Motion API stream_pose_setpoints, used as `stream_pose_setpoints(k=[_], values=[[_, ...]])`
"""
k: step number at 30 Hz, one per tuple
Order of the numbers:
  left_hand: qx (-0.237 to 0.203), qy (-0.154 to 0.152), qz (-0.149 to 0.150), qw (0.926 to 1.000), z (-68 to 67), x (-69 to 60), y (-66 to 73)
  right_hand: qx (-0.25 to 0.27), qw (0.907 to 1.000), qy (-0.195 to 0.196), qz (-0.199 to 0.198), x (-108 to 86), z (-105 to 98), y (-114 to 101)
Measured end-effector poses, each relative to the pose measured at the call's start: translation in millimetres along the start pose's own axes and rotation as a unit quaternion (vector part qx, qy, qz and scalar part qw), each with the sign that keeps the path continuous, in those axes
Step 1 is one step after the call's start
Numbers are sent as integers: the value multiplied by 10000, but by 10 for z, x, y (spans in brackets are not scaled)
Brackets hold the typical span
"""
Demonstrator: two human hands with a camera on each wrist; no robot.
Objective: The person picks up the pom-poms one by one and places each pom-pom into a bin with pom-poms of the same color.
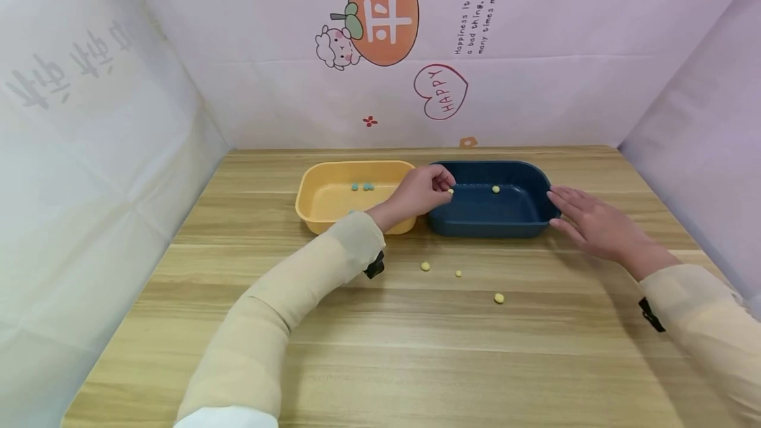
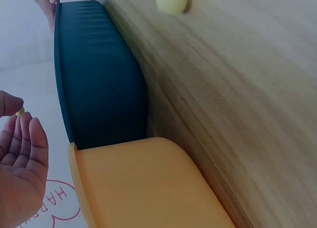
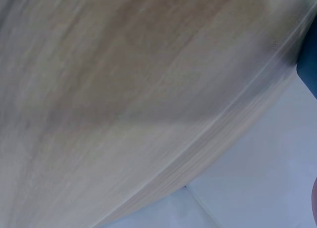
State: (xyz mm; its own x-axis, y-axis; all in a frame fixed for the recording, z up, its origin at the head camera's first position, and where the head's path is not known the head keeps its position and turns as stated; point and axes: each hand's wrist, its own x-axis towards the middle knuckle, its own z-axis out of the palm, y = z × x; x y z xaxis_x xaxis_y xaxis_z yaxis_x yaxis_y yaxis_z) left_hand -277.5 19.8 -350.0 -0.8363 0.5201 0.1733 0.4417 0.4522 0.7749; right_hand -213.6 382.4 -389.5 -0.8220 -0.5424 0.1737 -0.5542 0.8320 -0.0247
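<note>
My left hand [image 1: 421, 190] pinches a small yellow ball [image 1: 450, 191] between thumb and fingertip, over the left end of the dark blue tray [image 1: 487, 230]. The same pinched ball [image 2: 20, 111] shows in the left wrist view, the hand [image 2: 25, 159] above the tray's rim. Another yellow ball [image 1: 496, 189] lies inside the blue tray. With fingers extended, my right hand [image 1: 594, 222] touches the blue tray's right end. Left of it stands a yellow tray [image 1: 302, 207] with several small blue-green pieces [image 1: 366, 187] inside; my left forearm hides part of it.
In front of the trays, three yellow balls lie loose on the wooden table [image 1: 380, 362]: a left one [image 1: 425, 267], a tiny middle one [image 1: 458, 274] and a right one [image 1: 499, 298]. A printed white cloth [image 1: 267, 84] stands behind and at both sides.
</note>
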Motion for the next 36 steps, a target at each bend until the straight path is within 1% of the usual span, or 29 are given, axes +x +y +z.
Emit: stream_pose_setpoints(k=[5,9,18,21,26,28,33,36], values=[[32,4,-95,9999,39,109,23,-89,9997,185,-145,-7,21,7],[73,-30,-240,9997,56,177,24,-142,9991,311,-236,1,51,17],[55,-169,-451,9988,109,336,47,-177,9987,363,-313,6,67,26],[116,-176,-477,9986,130,401,50,-193,9987,355,-305,4,63,17],[342,-143,-479,9982,172,513,36,-217,9988,320,-287,6,55,7],[382,-180,-482,9979,193,548,27,-216,9990,288,-269,6,55,6],[465,-261,-462,9975,226,608,25,-219,9992,242,-246,5,55,10],[539,-250,-474,9971,224,629,33,-235,9991,233,-252,10,53,16]])
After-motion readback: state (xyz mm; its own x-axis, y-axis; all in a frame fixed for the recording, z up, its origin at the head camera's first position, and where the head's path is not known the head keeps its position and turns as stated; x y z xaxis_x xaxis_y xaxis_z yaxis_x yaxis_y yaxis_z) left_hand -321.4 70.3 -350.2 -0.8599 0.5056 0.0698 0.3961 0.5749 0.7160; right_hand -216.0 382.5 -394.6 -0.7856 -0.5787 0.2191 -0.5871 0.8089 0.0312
